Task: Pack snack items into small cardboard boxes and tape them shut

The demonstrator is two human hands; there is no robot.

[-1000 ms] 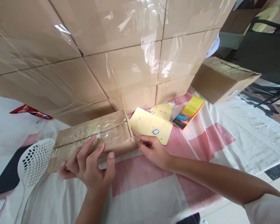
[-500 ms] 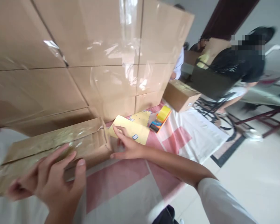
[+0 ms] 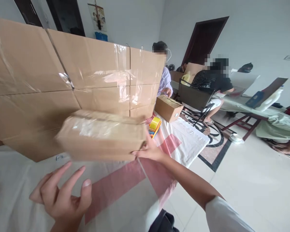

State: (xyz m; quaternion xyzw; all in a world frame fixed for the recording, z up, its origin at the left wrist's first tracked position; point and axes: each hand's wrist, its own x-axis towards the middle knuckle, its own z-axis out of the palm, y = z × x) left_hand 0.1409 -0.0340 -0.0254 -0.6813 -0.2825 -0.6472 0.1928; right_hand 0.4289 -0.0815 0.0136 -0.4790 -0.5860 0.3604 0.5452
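Taped cardboard box (image 3: 100,135): no legible print; lifted above the cloth-covered table (image 3: 125,190), gripped at its right end by the right hand (image 3: 151,150). Left hand (image 3: 61,196): open, empty, below the box.

— The long box (image 3: 101,135) is made of what?
— Brown cardboard, matt, with clear shiny tape over its top. The big stack of cartons (image 3: 70,83) behind it is the same matt cardboard, wrapped with glossy transparent film that reflects the light.
— And under them?
— A woven cloth (image 3: 125,190), white with pink blocks, a little rough and wrinkled. The floor (image 3: 251,180) looks like smooth pale tile with a soft shine. The tape roll (image 3: 155,124) looks like glossy yellow plastic.
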